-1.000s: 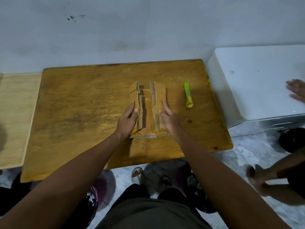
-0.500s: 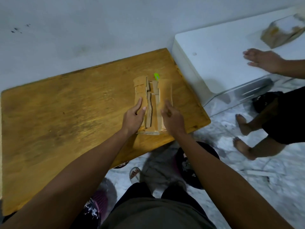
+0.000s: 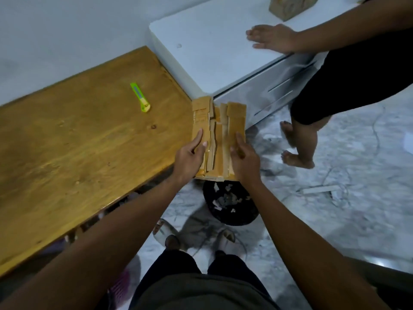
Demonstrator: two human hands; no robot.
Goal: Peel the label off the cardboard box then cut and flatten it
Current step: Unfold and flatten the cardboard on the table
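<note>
The flattened cardboard box (image 3: 220, 130), brown with strips of tape, is held just past the right end of the wooden table (image 3: 78, 142). My left hand (image 3: 190, 157) holds its left side, with a finger and the thumb lying on top. Along its right side my right hand (image 3: 244, 159) grips the edge. Directly below the cardboard stands a black bin (image 3: 230, 206) with pale scraps in it. A green utility knife (image 3: 140, 97) lies alone on the table to the left. No label can be made out.
A white cabinet (image 3: 212, 52) stands right of the table, with another person's hand (image 3: 272, 38) flat on it and a small box (image 3: 288, 5) at its back. That person's bare feet (image 3: 297, 157) stand on the marble floor to the right. My own feet are below.
Both hands have lifted the flattened cardboard off the middle of the table and carried it right, beyond the table's end and over the bin. The knife stayed on the table.
</note>
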